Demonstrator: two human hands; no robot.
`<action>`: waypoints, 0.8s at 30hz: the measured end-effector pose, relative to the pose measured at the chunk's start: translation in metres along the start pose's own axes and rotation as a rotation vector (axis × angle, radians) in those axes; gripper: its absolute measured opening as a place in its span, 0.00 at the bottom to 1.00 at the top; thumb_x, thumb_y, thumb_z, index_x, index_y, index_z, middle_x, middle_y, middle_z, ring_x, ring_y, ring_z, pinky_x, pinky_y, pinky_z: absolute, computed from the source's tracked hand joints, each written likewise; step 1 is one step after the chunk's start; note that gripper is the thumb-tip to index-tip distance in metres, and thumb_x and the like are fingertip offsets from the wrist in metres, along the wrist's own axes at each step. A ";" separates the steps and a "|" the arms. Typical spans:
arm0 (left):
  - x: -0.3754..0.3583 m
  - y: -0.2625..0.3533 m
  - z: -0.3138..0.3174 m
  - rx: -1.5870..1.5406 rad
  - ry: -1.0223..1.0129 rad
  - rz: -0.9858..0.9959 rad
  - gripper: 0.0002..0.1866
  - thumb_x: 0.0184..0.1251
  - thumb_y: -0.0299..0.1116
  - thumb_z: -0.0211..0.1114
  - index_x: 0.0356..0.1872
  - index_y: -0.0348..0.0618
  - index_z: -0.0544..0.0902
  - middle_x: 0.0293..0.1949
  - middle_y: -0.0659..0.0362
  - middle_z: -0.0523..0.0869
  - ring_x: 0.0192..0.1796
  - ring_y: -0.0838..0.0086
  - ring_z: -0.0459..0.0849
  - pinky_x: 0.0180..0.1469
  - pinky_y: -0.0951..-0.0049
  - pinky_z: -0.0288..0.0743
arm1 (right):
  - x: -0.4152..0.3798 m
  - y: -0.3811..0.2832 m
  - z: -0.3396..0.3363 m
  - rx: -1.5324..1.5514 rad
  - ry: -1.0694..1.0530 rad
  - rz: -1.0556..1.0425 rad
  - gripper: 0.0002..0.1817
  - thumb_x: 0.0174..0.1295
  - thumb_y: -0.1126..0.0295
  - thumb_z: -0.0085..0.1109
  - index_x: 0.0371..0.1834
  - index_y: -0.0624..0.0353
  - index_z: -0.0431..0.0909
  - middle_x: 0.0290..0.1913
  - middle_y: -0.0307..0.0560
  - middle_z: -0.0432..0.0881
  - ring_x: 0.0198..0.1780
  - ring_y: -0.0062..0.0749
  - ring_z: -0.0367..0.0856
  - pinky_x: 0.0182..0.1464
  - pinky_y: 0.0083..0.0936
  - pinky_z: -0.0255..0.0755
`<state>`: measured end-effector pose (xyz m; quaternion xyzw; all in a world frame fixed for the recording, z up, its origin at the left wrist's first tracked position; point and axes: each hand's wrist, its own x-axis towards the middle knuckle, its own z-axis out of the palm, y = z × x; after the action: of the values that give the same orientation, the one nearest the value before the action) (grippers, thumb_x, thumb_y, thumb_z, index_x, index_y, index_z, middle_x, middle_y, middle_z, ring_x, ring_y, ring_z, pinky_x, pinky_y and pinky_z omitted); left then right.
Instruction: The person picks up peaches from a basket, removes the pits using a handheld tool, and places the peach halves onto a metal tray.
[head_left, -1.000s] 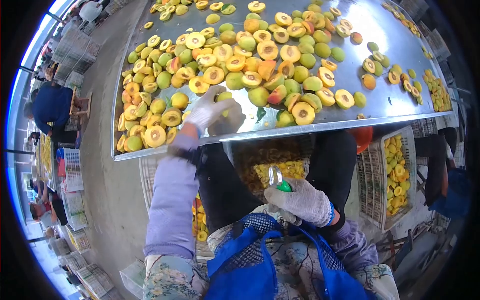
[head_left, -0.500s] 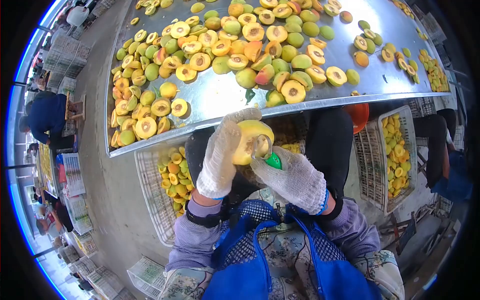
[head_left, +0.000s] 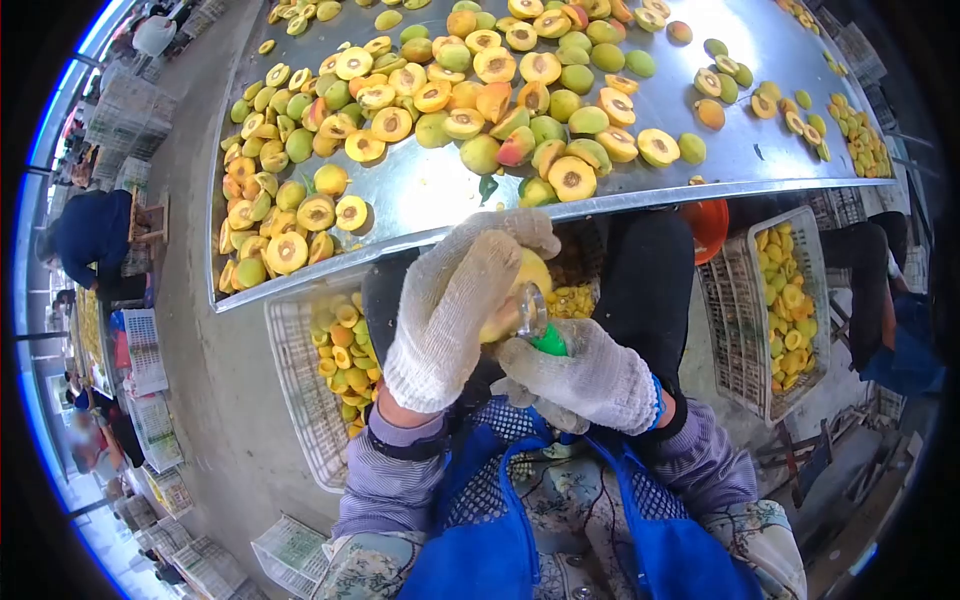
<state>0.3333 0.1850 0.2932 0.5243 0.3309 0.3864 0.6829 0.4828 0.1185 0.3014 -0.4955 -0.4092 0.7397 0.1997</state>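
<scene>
Over my lap, my gloved left hand (head_left: pixel 448 305) is wrapped round a yellow peach half (head_left: pixel 534 268), its fingers covering much of the fruit. My gloved right hand (head_left: pixel 590 372) grips a pitting tool (head_left: pixel 550 341) with a green handle and a curved metal loop. That loop is right at the cut side of the peach, facing my right hand. Just beyond both hands runs the front edge of a metal table (head_left: pixel 420 205), where many halved peaches (head_left: pixel 572 178) lie, most with their stones still in them.
A plastic crate of peach halves (head_left: pixel 345 345) stands on the floor left of my legs, another crate (head_left: pixel 765 320) to the right. Between my knees are yellow fruit pieces (head_left: pixel 572 300). An orange bucket (head_left: pixel 708 228) sits under the table edge. Other people (head_left: pixel 90 235) work at far left.
My left hand has turned further over the peach half, hiding more of it. The tool's loop has swung more upright, and my right hand has shifted slightly down.
</scene>
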 end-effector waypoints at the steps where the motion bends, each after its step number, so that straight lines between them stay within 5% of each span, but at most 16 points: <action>1: 0.003 0.000 -0.001 0.142 -0.070 -0.020 0.32 0.70 0.52 0.60 0.61 0.32 0.72 0.51 0.44 0.82 0.50 0.62 0.84 0.49 0.71 0.80 | 0.001 -0.002 -0.001 0.157 0.007 0.144 0.10 0.62 0.71 0.58 0.46 0.58 0.77 0.30 0.42 0.78 0.26 0.30 0.80 0.27 0.26 0.74; 2: 0.003 0.000 0.004 0.145 -0.076 -0.018 0.32 0.70 0.52 0.60 0.61 0.32 0.72 0.51 0.44 0.82 0.50 0.62 0.84 0.49 0.71 0.80 | 0.000 0.002 -0.001 0.160 0.011 0.139 0.10 0.62 0.71 0.58 0.46 0.58 0.77 0.30 0.42 0.78 0.26 0.30 0.80 0.27 0.26 0.74; 4: -0.001 -0.003 0.019 -0.309 0.119 0.015 0.41 0.67 0.52 0.63 0.70 0.33 0.61 0.59 0.45 0.77 0.59 0.63 0.79 0.54 0.70 0.78 | -0.001 0.011 0.001 -0.079 0.201 -0.311 0.10 0.68 0.64 0.57 0.40 0.60 0.78 0.23 0.37 0.77 0.18 0.23 0.76 0.21 0.22 0.70; 5: -0.002 -0.009 0.015 -0.354 0.106 0.019 0.48 0.64 0.51 0.65 0.76 0.36 0.50 0.65 0.46 0.72 0.66 0.64 0.73 0.61 0.68 0.74 | -0.002 0.008 0.000 -0.078 0.202 -0.311 0.10 0.68 0.64 0.57 0.40 0.60 0.78 0.23 0.37 0.77 0.18 0.23 0.76 0.21 0.22 0.70; 7: -0.014 -0.013 0.004 -0.231 0.090 -0.079 0.43 0.67 0.44 0.63 0.75 0.36 0.51 0.64 0.47 0.74 0.65 0.65 0.73 0.63 0.67 0.72 | -0.001 -0.003 -0.002 0.271 0.358 -0.080 0.15 0.69 0.58 0.57 0.36 0.60 0.79 0.21 0.36 0.78 0.16 0.18 0.74 0.20 0.19 0.68; 9: -0.022 -0.019 -0.008 -0.154 0.045 -0.230 0.36 0.66 0.29 0.64 0.72 0.36 0.58 0.63 0.48 0.76 0.63 0.67 0.75 0.65 0.68 0.70 | -0.002 -0.006 -0.008 0.272 0.378 -0.056 0.14 0.68 0.58 0.58 0.37 0.60 0.79 0.21 0.36 0.78 0.16 0.18 0.74 0.20 0.20 0.68; 14: -0.025 -0.022 -0.017 -0.013 0.019 -0.236 0.27 0.59 0.28 0.67 0.59 0.40 0.69 0.61 0.46 0.78 0.59 0.64 0.80 0.61 0.65 0.75 | 0.001 0.001 0.002 0.196 0.443 -0.081 0.15 0.67 0.58 0.59 0.40 0.61 0.79 0.19 0.37 0.77 0.18 0.19 0.76 0.22 0.20 0.70; 16: -0.025 -0.026 -0.017 -0.380 0.087 -0.184 0.29 0.57 0.30 0.68 0.60 0.41 0.68 0.60 0.44 0.77 0.57 0.60 0.82 0.60 0.62 0.76 | -0.004 -0.002 0.004 0.153 0.355 -0.004 0.13 0.67 0.60 0.59 0.43 0.59 0.79 0.22 0.38 0.77 0.20 0.21 0.78 0.24 0.22 0.71; 18: -0.025 -0.027 -0.013 -0.396 0.118 -0.154 0.30 0.56 0.32 0.68 0.60 0.41 0.67 0.59 0.44 0.77 0.58 0.57 0.81 0.60 0.62 0.76 | -0.004 0.008 0.007 0.115 0.278 0.074 0.12 0.66 0.62 0.60 0.45 0.58 0.79 0.24 0.40 0.77 0.23 0.23 0.79 0.25 0.23 0.72; 20: -0.024 -0.027 -0.007 -0.486 0.184 -0.100 0.28 0.59 0.35 0.67 0.60 0.42 0.67 0.59 0.45 0.77 0.60 0.57 0.79 0.60 0.63 0.76 | 0.007 0.039 0.010 -0.376 0.306 -0.491 0.12 0.63 0.68 0.60 0.50 0.53 0.79 0.30 0.43 0.77 0.28 0.30 0.80 0.27 0.28 0.74; 21: -0.025 -0.032 -0.004 -0.406 0.205 -0.039 0.29 0.65 0.50 0.65 0.58 0.40 0.69 0.56 0.43 0.79 0.59 0.54 0.80 0.55 0.60 0.80 | 0.010 0.046 0.011 -0.441 0.289 -0.520 0.16 0.59 0.72 0.60 0.52 0.49 0.78 0.35 0.46 0.76 0.30 0.38 0.80 0.28 0.33 0.75; 24: -0.027 -0.034 0.003 -0.436 0.232 0.007 0.29 0.70 0.54 0.58 0.60 0.40 0.69 0.57 0.43 0.78 0.60 0.54 0.79 0.53 0.59 0.82 | 0.006 0.035 0.014 -0.444 0.254 -0.400 0.19 0.57 0.72 0.61 0.54 0.49 0.77 0.36 0.48 0.77 0.32 0.43 0.81 0.29 0.34 0.76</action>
<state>0.3286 0.1549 0.2623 0.3181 0.3141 0.5085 0.7359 0.4715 0.0965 0.2728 -0.5251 -0.6217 0.5107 0.2772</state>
